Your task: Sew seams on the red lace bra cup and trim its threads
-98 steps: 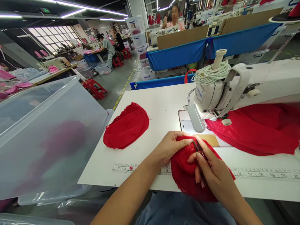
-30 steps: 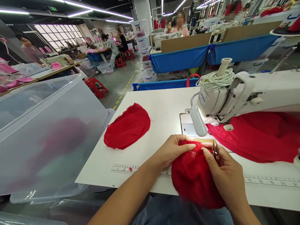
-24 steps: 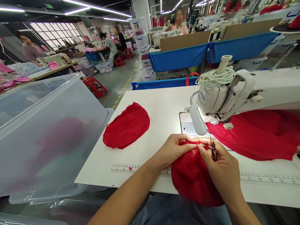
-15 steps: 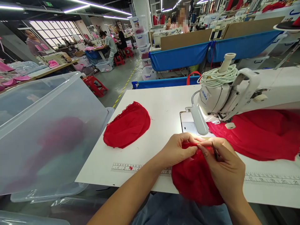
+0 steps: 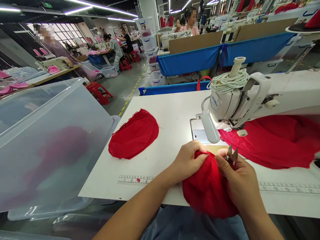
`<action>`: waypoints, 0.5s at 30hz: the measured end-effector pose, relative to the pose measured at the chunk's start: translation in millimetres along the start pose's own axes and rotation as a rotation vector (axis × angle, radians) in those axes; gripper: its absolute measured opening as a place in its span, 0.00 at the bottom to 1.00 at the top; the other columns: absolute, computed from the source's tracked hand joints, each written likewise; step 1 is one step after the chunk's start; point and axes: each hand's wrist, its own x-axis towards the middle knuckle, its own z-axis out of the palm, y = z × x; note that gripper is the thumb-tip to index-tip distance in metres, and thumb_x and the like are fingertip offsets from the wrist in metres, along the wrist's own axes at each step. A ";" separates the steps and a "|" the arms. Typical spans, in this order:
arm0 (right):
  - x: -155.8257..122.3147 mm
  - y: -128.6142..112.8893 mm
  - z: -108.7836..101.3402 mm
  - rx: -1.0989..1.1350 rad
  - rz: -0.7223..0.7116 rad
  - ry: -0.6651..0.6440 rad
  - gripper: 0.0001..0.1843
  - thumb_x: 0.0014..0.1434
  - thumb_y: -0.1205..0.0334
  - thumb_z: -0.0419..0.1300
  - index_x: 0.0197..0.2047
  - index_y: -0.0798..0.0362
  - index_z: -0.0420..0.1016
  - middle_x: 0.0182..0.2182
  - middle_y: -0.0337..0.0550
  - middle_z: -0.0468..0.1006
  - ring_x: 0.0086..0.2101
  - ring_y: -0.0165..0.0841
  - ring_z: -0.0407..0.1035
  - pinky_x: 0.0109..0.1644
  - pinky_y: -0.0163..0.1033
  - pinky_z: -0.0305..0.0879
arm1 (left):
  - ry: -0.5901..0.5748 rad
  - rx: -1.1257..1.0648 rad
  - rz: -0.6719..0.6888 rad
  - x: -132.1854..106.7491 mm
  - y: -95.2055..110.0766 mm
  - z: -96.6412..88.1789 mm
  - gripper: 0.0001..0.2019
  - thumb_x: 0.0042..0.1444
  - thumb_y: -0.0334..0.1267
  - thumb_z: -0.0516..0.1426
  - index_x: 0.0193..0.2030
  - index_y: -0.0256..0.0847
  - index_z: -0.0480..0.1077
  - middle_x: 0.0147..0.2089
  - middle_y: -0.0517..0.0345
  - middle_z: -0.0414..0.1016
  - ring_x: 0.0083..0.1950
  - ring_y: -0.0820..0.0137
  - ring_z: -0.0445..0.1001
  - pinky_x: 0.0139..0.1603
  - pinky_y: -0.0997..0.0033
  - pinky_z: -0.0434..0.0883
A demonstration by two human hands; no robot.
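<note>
A red fabric piece (image 5: 206,190) lies bunched at the near edge of the white sewing table (image 5: 172,113). My left hand (image 5: 187,160) pinches its top edge with closed fingers. My right hand (image 5: 237,180) rests on the fabric's right side and grips small thread snips (image 5: 231,156), blades pointing up. A white sewing machine (image 5: 250,96) stands just behind my hands, with a coil of white cord on top.
A second red lace piece (image 5: 135,135) lies to the left on the table. A heap of red fabric (image 5: 277,140) sits under the machine arm. A clear plastic bin (image 5: 50,143) stands tilted at the left. Other people work at far tables.
My right hand shifted from the fabric's middle to its right edge and turned the snips upward. The left hand kept its pinch at the top edge, and the fabric bunched a little.
</note>
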 end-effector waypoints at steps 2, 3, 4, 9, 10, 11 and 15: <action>0.4 2.3 -2.4 0.083 0.069 0.025 0.16 0.54 0.46 0.65 0.32 0.51 0.72 0.19 0.31 0.60 0.20 0.25 0.53 0.21 0.32 0.51 | -0.002 -0.037 -0.048 0.9 -0.8 -1.4 0.05 0.54 0.33 0.56 0.28 0.39 0.68 0.35 0.57 0.72 0.39 0.69 0.70 0.42 0.71 0.66; 0.7 3.2 -3.5 0.098 0.088 0.032 0.17 0.54 0.46 0.65 0.33 0.51 0.72 0.19 0.30 0.58 0.20 0.25 0.52 0.21 0.32 0.51 | -0.012 -0.062 -0.074 1.2 -0.8 -2.1 0.05 0.54 0.35 0.57 0.28 0.39 0.68 0.34 0.57 0.72 0.39 0.69 0.70 0.42 0.71 0.66; 1.1 3.5 -4.3 0.100 0.099 0.034 0.17 0.55 0.46 0.64 0.33 0.51 0.72 0.19 0.30 0.58 0.20 0.26 0.53 0.21 0.32 0.51 | -0.022 -0.082 -0.095 1.4 -0.8 -2.7 0.06 0.54 0.36 0.57 0.28 0.39 0.68 0.34 0.58 0.72 0.38 0.69 0.69 0.41 0.71 0.65; 2.6 -2.9 -2.0 -0.028 0.052 0.007 0.15 0.54 0.48 0.64 0.35 0.52 0.74 0.26 0.38 0.73 0.27 0.32 0.65 0.28 0.35 0.62 | -0.025 -0.092 -0.110 1.0 -0.4 -2.8 0.06 0.54 0.37 0.58 0.29 0.39 0.68 0.33 0.59 0.71 0.37 0.70 0.69 0.40 0.72 0.65; 3.0 -4.8 -0.6 -0.088 0.015 0.014 0.14 0.54 0.49 0.65 0.35 0.51 0.75 0.28 0.40 0.75 0.28 0.33 0.67 0.30 0.36 0.64 | -0.032 -0.088 -0.106 0.8 -0.3 -2.4 0.06 0.54 0.37 0.58 0.29 0.39 0.69 0.34 0.58 0.72 0.38 0.70 0.69 0.40 0.72 0.65; 3.5 -6.6 0.9 -0.147 -0.023 0.020 0.13 0.53 0.50 0.64 0.34 0.51 0.75 0.29 0.40 0.76 0.29 0.34 0.68 0.31 0.36 0.65 | -0.037 -0.081 -0.102 0.6 -0.2 -1.9 0.05 0.53 0.37 0.58 0.29 0.39 0.69 0.34 0.58 0.72 0.38 0.69 0.69 0.40 0.72 0.65; 4.9 -8.9 4.5 -0.307 -0.148 0.045 0.13 0.55 0.50 0.60 0.27 0.50 0.72 0.24 0.39 0.75 0.24 0.32 0.65 0.29 0.36 0.62 | -0.029 -0.037 -0.076 0.3 1.0 -0.9 0.05 0.53 0.36 0.58 0.28 0.39 0.68 0.34 0.57 0.71 0.38 0.69 0.69 0.40 0.71 0.65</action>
